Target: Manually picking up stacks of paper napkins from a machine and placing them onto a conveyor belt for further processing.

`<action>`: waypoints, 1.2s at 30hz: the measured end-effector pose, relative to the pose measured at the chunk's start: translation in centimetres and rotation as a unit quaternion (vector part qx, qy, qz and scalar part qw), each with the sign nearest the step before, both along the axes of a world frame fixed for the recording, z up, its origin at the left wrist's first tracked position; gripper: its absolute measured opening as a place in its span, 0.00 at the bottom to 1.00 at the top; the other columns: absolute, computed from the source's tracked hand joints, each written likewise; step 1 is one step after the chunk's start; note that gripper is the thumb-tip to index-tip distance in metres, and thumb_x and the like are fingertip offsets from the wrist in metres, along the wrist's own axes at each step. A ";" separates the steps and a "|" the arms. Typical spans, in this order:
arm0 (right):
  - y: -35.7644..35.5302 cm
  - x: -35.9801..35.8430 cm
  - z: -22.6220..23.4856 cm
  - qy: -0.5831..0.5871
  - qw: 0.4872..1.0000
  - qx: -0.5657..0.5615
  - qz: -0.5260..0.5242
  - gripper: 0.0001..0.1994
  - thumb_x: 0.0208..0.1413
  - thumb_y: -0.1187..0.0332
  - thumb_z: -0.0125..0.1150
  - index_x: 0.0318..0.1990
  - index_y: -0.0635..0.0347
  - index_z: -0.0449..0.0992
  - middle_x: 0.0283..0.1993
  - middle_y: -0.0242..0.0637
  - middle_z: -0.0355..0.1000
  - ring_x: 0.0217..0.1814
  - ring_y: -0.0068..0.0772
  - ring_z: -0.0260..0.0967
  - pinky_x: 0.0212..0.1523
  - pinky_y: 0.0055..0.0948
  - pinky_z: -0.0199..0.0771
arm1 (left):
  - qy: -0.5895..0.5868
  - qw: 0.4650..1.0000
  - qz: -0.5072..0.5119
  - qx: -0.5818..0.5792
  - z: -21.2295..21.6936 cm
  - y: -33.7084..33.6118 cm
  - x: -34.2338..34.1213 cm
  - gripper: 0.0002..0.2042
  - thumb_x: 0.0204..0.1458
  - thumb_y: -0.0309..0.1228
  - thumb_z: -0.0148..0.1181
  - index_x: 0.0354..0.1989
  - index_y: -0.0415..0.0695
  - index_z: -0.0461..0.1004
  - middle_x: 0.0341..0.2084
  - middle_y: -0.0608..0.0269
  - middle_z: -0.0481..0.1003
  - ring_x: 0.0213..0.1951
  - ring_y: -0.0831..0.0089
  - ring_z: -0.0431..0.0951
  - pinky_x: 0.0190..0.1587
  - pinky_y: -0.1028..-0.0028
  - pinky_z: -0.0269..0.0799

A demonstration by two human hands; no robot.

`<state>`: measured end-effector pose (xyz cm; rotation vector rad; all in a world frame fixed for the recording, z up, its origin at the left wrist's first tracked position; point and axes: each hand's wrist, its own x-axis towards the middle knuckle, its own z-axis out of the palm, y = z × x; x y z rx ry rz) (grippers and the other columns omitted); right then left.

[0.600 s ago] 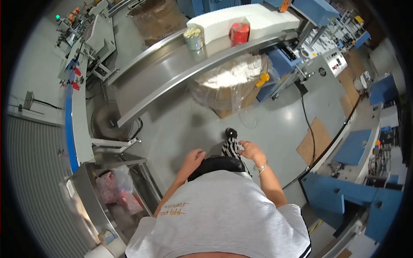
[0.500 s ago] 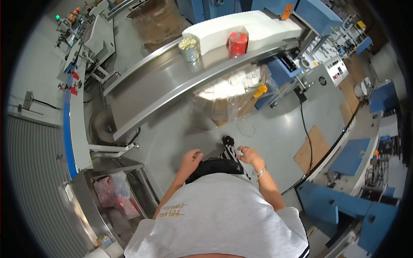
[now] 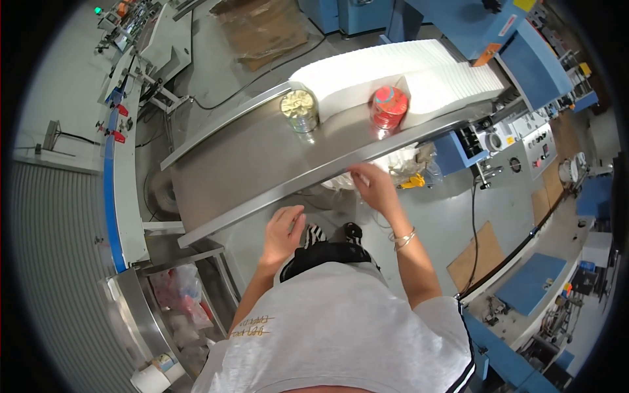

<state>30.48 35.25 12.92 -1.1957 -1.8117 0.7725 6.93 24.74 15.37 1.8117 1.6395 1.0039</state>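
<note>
Our right hand [image 3: 372,185] reaches up to the near edge of the steel desk [image 3: 262,164], fingers loosely curled, holding nothing. Our left hand [image 3: 283,230] hangs below the edge, open and empty. On the desk stand 2 jars, a clear jar [image 3: 300,110] and a red jar [image 3: 388,107], beside stacked white sheets [image 3: 393,65].

Single head-mounted fisheye, looking steeply down over the wearer's torso at the steel table [image 3: 262,164]. Table sits mid-frame, fairly near; floor lies below it, blue machine [image 3: 524,59] beyond its right end. No second view, no overlap.
</note>
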 end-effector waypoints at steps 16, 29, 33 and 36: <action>11.8 0.9 0.6 -0.241 0.939 0.182 -0.163 0.19 0.49 0.72 0.60 0.50 0.63 0.71 0.54 0.46 0.70 0.59 0.47 0.64 0.60 0.42 0.61 | -0.019 0.997 -0.064 0.032 1.6 12.5 -6.6 0.09 0.52 0.26 0.59 0.41 0.37 0.75 0.37 0.53 0.76 0.38 0.58 0.76 0.41 0.67 0.72; 13.6 -5.6 5.6 -0.142 0.961 0.231 0.050 0.19 0.45 0.68 0.66 0.48 0.54 0.74 0.59 0.44 0.64 0.62 0.51 0.59 0.57 0.45 0.61 | 0.018 0.989 -0.009 0.143 -2.4 27.9 -2.5 0.16 0.56 0.35 0.52 0.46 0.35 0.72 0.38 0.48 0.75 0.40 0.54 0.75 0.47 0.67 0.70; 14.4 -6.5 5.6 -0.120 0.960 0.234 0.095 0.18 0.45 0.69 0.66 0.47 0.53 0.75 0.59 0.42 0.65 0.62 0.49 0.60 0.58 0.44 0.62 | -0.041 0.994 -0.021 -0.101 0.9 29.7 -1.8 0.18 0.61 0.40 0.46 0.44 0.36 0.72 0.31 0.54 0.75 0.34 0.60 0.74 0.42 0.70 0.70; 14.3 -4.9 5.8 -0.104 0.967 0.212 0.101 0.17 0.45 0.70 0.66 0.46 0.53 0.75 0.58 0.41 0.66 0.61 0.48 0.61 0.58 0.42 0.63 | -0.080 0.984 -0.048 -0.152 1.2 30.1 -1.5 0.23 0.61 0.48 0.43 0.46 0.38 0.71 0.28 0.60 0.74 0.32 0.68 0.73 0.39 0.70 0.69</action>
